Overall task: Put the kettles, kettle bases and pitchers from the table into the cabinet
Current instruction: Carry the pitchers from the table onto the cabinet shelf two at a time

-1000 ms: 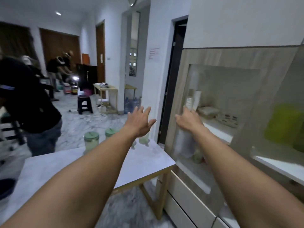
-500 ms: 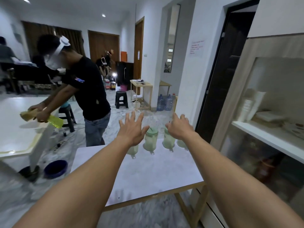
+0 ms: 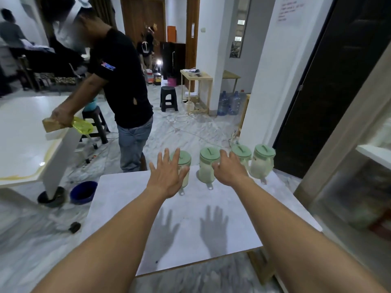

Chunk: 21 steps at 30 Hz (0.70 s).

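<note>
Just beyond both hands, four green-lidded pitchers (image 3: 206,166) line the bench's (image 3: 190,229) far edge. View has swung from the cabinet (image 3: 349,176), now right of the right hand (image 3: 229,169), back to the bench. Left hand (image 3: 167,176) spread open, right hand loosely open, both empty: next pickup is starting.

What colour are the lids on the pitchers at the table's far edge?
Pale green, clearest on the rightmost pitcher's lid in the head view.

Both hands (left hand (image 3: 168,177), right hand (image 3: 229,170)) hover before four pitchers (image 3: 208,166).
</note>
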Each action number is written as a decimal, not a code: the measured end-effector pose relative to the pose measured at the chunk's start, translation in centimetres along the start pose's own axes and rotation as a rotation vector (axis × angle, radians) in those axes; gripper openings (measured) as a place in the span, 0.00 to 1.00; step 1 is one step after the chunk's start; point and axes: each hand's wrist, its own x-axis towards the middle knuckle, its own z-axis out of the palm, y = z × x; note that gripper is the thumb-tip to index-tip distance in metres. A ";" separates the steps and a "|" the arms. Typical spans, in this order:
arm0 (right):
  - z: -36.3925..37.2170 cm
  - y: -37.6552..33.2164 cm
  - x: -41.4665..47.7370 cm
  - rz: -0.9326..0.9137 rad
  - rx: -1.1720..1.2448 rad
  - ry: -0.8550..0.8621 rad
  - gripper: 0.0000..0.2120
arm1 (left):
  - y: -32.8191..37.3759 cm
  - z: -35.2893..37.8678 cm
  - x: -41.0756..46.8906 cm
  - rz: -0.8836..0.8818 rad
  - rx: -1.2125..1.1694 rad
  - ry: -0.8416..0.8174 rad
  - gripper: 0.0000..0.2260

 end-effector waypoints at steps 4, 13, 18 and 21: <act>4.3 2.2 5.6 -0.015 0.000 -0.045 0.28 | -1.2 4.9 4.6 -0.044 0.011 -0.001 0.32; 12.6 6.4 13.9 0.086 0.134 -0.128 0.27 | -1.8 14.0 10.5 -0.262 -0.177 -0.008 0.29; 15.2 7.0 16.6 0.260 0.504 -0.093 0.24 | -1.8 16.7 12.8 -0.521 -0.587 -0.013 0.25; 15.9 7.0 17.9 0.320 0.629 -0.084 0.23 | -2.0 17.3 13.5 -0.578 -0.656 -0.002 0.20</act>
